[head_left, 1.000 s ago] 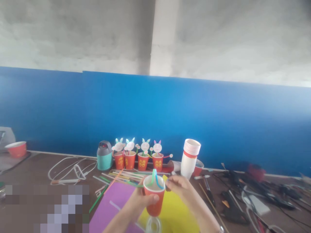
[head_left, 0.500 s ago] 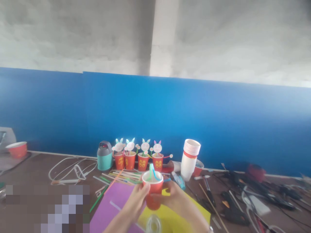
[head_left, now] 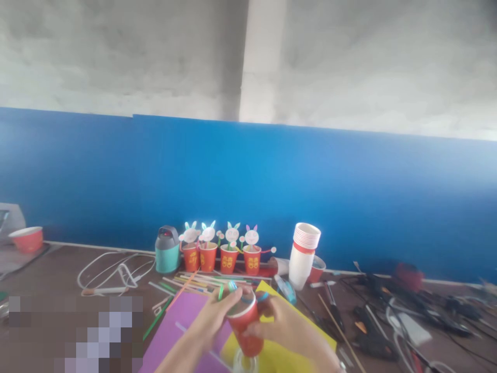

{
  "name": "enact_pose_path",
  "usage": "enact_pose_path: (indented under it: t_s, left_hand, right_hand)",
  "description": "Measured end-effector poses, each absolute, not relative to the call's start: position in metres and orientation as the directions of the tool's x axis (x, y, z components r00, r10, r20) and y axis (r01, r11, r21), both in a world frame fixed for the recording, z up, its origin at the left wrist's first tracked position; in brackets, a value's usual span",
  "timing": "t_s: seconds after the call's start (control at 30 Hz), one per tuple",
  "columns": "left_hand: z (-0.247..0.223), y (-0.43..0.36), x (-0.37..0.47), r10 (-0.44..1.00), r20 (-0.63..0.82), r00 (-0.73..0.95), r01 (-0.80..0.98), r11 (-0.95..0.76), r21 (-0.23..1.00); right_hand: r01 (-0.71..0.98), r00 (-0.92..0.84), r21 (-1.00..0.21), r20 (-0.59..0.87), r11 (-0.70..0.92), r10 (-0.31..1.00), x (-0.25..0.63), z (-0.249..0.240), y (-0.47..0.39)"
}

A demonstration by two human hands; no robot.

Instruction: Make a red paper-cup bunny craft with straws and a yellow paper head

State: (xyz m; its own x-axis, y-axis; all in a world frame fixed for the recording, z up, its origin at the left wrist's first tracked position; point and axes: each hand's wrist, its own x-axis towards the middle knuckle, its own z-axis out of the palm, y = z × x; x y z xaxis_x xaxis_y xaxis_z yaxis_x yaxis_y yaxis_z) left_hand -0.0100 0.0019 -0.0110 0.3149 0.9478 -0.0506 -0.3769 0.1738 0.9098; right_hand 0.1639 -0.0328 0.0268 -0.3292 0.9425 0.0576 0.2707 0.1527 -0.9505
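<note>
A red paper cup (head_left: 245,331) with a white rim is tilted between my hands, above the yellow paper (head_left: 310,331). My left hand (head_left: 213,313) is closed at the cup's rim, its thumb laid over the edge. Green and blue straw ends (head_left: 232,286) stick up by the left thumb; whether the fingers also pinch them I cannot tell. From the right side my right hand (head_left: 285,324) grips the cup, fingers against its wall. A short blue straw end (head_left: 263,296) shows beside the right fingers. Below the cup lies a clear tape roll (head_left: 246,362), partly hidden.
Several red cups with rabbit faces (head_left: 232,235) stand along the blue partition (head_left: 248,181). Loose straws (head_left: 194,281) lie before them, by purple paper (head_left: 171,331). Stacked white cups (head_left: 301,264) and a teal container (head_left: 167,254) flank them. Cables and a black glue gun (head_left: 375,331) lie right.
The cup has moved lower and tilted. My left hand has shifted up over its rim, and the straws that stood inside now lean left by the left thumb.
</note>
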Motion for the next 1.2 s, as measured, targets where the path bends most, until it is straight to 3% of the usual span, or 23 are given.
enact_pose_path:
  t_s: [0.13, 0.27, 0.4, 0.57, 0.83, 1.2]
  left_hand:
    - [-0.012, 0.006, -0.010, 0.967, -0.087, 0.239, -0.439, 0.188, 0.879]
    - [-0.021, 0.011, -0.009, 0.965, -0.111, 0.239, -0.404, 0.203, 0.892]
    - [-0.023, 0.009, -0.007, 0.956, -0.075, 0.284, -0.314, 0.166, 0.935]
    - [-0.020, 0.004, -0.006, 0.900, 0.058, 0.432, -0.393, 0.130, 0.910]
    - [-0.022, 0.003, -0.013, 0.860, -0.041, 0.508, -0.261, 0.199, 0.945]
    - [0.004, -0.011, -0.016, 0.808, -0.078, 0.584, -0.058, 0.137, 0.989]
  right_hand:
    - [0.165, -0.224, -0.975, 0.113, 0.152, 0.968, 0.171, 0.022, -0.020]
    - [0.242, -0.033, -0.962, 0.126, 0.130, 0.991, 0.171, 0.020, -0.015]
    - [0.241, -0.094, -0.953, 0.167, 0.185, 0.982, 0.164, 0.022, -0.018]
    - [0.265, -0.183, -0.951, 0.113, 0.160, 0.977, 0.161, 0.022, -0.021]
    - [0.363, -0.115, -0.918, 0.124, 0.158, 0.986, 0.157, 0.021, -0.023]
    - [0.398, -0.083, -0.916, -0.088, -0.048, 0.993, 0.152, 0.024, -0.030]
